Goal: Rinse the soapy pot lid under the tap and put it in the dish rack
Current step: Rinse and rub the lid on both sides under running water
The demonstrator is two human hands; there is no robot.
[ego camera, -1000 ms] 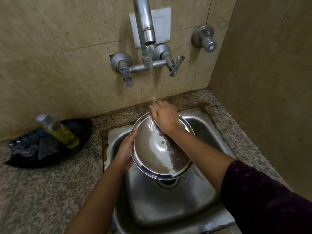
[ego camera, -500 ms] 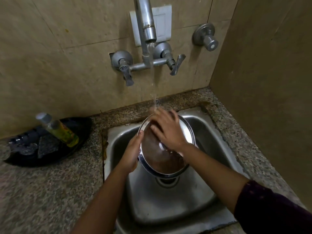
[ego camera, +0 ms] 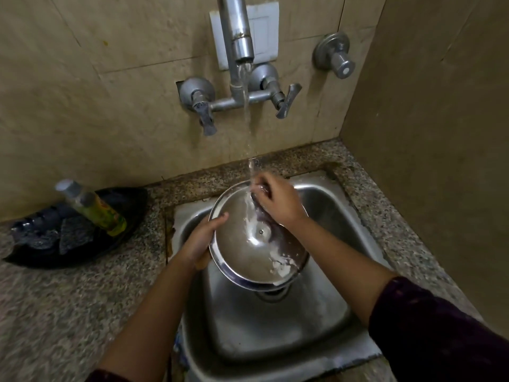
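Observation:
A round steel pot lid (ego camera: 242,244) is held tilted over the steel sink (ego camera: 316,312), its inner side facing me. Water from the tap (ego camera: 239,37) runs down onto the lid's upper part and streams across it toward the lower right rim. My left hand (ego camera: 199,244) grips the lid's left rim, thumb on the inner face. My right hand (ego camera: 278,202) lies on the lid's upper right edge under the stream, fingers curled against the metal. No dish rack is in view.
A black tray (ego camera: 121,241) on the granite counter to the left holds a green-yellow bottle (ego camera: 93,208) and dark scrub pads. Two tap handles (ego camera: 205,117) and a wall valve (ego camera: 336,59) stick out of the tiled wall. A side wall stands close on the right.
My right hand slid from the lid's middle back up to its upper edge under the stream. The lid tilted so more of its inner face shows, and water now spreads across it.

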